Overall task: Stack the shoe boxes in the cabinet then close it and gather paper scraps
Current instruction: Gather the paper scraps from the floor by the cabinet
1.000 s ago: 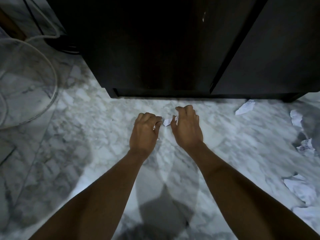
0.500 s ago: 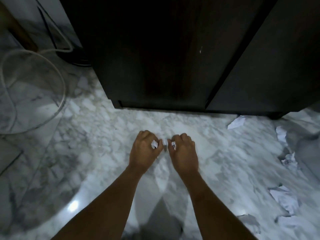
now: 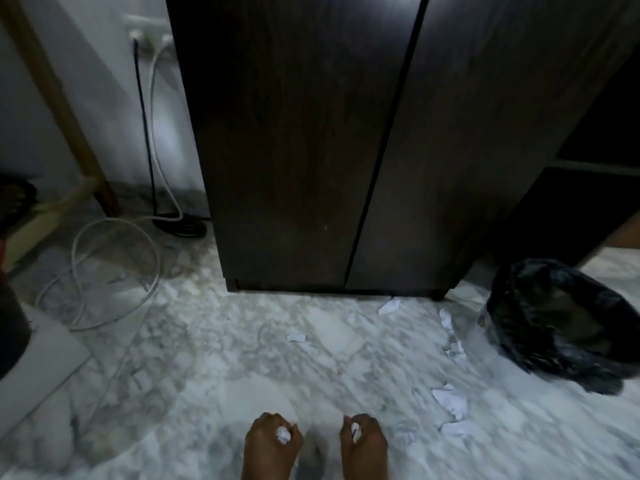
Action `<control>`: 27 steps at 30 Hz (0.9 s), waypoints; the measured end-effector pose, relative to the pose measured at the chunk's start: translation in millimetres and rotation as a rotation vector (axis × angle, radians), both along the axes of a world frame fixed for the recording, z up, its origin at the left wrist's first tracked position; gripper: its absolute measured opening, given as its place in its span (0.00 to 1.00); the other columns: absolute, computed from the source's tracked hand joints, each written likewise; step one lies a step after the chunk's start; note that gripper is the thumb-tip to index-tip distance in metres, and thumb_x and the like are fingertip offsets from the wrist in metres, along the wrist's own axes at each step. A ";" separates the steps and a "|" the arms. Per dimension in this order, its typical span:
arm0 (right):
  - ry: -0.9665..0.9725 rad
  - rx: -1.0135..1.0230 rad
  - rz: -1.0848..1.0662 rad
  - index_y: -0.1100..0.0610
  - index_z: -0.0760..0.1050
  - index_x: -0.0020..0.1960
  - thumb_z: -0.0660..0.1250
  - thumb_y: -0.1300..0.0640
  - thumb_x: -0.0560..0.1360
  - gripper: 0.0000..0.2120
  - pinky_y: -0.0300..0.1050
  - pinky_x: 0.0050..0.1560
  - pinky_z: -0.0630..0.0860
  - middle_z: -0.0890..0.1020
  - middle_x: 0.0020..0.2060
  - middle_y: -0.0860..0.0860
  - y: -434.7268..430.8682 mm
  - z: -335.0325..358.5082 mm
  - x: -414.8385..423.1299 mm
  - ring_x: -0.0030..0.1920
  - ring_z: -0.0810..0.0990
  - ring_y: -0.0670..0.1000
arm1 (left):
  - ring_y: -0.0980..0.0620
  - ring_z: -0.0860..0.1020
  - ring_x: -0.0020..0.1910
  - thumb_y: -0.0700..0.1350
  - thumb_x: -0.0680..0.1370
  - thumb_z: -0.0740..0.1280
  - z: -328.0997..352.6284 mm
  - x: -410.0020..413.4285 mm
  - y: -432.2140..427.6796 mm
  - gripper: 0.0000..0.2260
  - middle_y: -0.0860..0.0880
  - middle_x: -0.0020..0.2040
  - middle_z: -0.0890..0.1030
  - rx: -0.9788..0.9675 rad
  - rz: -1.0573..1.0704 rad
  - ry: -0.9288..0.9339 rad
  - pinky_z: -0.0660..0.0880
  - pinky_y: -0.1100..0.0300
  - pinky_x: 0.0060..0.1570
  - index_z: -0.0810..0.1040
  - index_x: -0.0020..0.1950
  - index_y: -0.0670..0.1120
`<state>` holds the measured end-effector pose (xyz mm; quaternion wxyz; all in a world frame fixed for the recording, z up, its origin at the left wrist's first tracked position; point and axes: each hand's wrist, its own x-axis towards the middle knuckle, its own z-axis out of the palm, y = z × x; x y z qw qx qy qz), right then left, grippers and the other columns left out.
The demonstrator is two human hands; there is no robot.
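the left hand (image 3: 272,442) is clutching a crumpled scrap (image 3: 283,435), the right hand (image 3: 364,442) pinching a second scrap (image 3: 355,428); loose scraps (image 3: 450,402) are lying on the marble floor (image 3: 207,358) near the shut cabinet (image 3: 304,150). grabbing more with full fists is risking drops.

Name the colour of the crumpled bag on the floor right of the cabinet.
Black and glossy; the bag shows best in the head view.
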<state>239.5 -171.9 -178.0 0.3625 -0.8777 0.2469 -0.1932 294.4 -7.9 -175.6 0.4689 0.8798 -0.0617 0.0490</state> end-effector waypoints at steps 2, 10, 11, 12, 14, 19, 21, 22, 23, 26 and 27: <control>-0.037 -0.006 -0.065 0.50 0.68 0.28 0.68 0.49 0.74 0.18 0.27 0.39 0.67 0.71 0.23 0.49 -21.4 47.2 -10.2 0.24 0.75 0.48 | 0.57 0.73 0.26 0.50 0.62 0.68 37.4 -1.2 -13.2 0.09 0.53 0.25 0.74 -0.046 -0.032 -0.003 0.71 0.65 0.28 0.71 0.24 0.53; -0.251 -0.045 -0.299 0.53 0.67 0.34 0.69 0.57 0.77 0.16 0.45 0.35 0.66 0.74 0.30 0.53 -135.4 273.6 -53.1 0.32 0.74 0.52 | 0.53 0.76 0.30 0.39 0.68 0.77 230.3 -5.6 -133.8 0.14 0.51 0.31 0.75 -0.318 -0.132 -0.121 0.72 0.59 0.32 0.73 0.28 0.47; -0.286 -0.094 -0.314 0.55 0.69 0.34 0.69 0.57 0.77 0.15 0.45 0.36 0.66 0.75 0.31 0.54 -149.8 302.8 -61.0 0.34 0.75 0.55 | 0.53 0.76 0.31 0.39 0.68 0.77 254.8 -9.9 -149.9 0.14 0.51 0.31 0.75 -0.344 -0.158 -0.161 0.70 0.59 0.33 0.73 0.28 0.46; -0.314 -0.135 -0.326 0.56 0.70 0.35 0.68 0.56 0.77 0.14 0.45 0.36 0.65 0.76 0.31 0.55 -163.6 332.4 -68.8 0.34 0.76 0.55 | 0.53 0.76 0.31 0.40 0.68 0.77 278.8 -14.8 -165.3 0.14 0.51 0.32 0.75 -0.369 -0.186 -0.193 0.70 0.60 0.33 0.74 0.28 0.46; -0.340 -0.193 -0.347 0.58 0.71 0.37 0.67 0.55 0.78 0.14 0.45 0.34 0.64 0.76 0.31 0.54 -187.6 389.8 -83.0 0.33 0.75 0.54 | 0.55 0.76 0.31 0.40 0.68 0.77 319.9 -19.3 -195.4 0.13 0.51 0.32 0.76 -0.424 -0.236 -0.252 0.69 0.63 0.33 0.76 0.29 0.46; -0.309 -0.291 -0.372 0.56 0.69 0.38 0.66 0.52 0.79 0.14 0.46 0.30 0.64 0.74 0.31 0.50 -253.3 483.0 -99.8 0.32 0.73 0.48 | 0.52 0.77 0.30 0.38 0.65 0.79 390.4 -14.6 -282.6 0.11 0.50 0.32 0.78 -0.508 -0.333 -0.374 0.72 0.57 0.34 0.78 0.29 0.45; -0.273 -0.278 -0.372 0.57 0.70 0.42 0.65 0.51 0.80 0.12 0.45 0.33 0.68 0.76 0.34 0.51 -287.4 489.8 -97.2 0.34 0.73 0.48 | 0.53 0.76 0.31 0.39 0.66 0.78 400.0 -10.1 -322.0 0.11 0.50 0.33 0.78 -0.495 -0.389 -0.389 0.70 0.61 0.35 0.78 0.30 0.45; -0.262 -0.274 -0.369 0.57 0.72 0.45 0.65 0.51 0.80 0.11 0.45 0.35 0.69 0.76 0.35 0.51 -305.6 487.1 -93.6 0.35 0.74 0.48 | 0.54 0.76 0.31 0.40 0.67 0.78 399.7 -6.2 -342.7 0.10 0.50 0.33 0.78 -0.483 -0.413 -0.397 0.69 0.64 0.35 0.78 0.31 0.46; -0.251 -0.269 -0.366 0.58 0.73 0.46 0.65 0.51 0.80 0.10 0.45 0.36 0.69 0.77 0.36 0.51 -325.1 479.9 -88.1 0.36 0.75 0.49 | 0.56 0.75 0.31 0.40 0.67 0.78 396.5 -1.3 -363.7 0.10 0.50 0.34 0.78 -0.476 -0.433 -0.398 0.68 0.67 0.35 0.78 0.31 0.46; -0.215 -0.231 -0.361 0.56 0.72 0.38 0.66 0.52 0.79 0.13 0.38 0.28 0.65 0.75 0.31 0.49 -379.7 441.8 -65.2 0.33 0.73 0.49 | 0.56 0.76 0.33 0.42 0.69 0.77 373.4 14.6 -421.5 0.10 0.50 0.35 0.78 -0.459 -0.444 -0.331 0.68 0.70 0.36 0.78 0.32 0.47; -0.192 -0.193 -0.359 0.55 0.69 0.35 0.67 0.53 0.78 0.15 0.37 0.27 0.63 0.73 0.29 0.49 -396.4 422.6 -56.9 0.31 0.72 0.49 | 0.55 0.77 0.34 0.43 0.69 0.77 362.3 17.5 -438.8 0.09 0.50 0.36 0.79 -0.450 -0.434 -0.298 0.69 0.67 0.37 0.79 0.33 0.47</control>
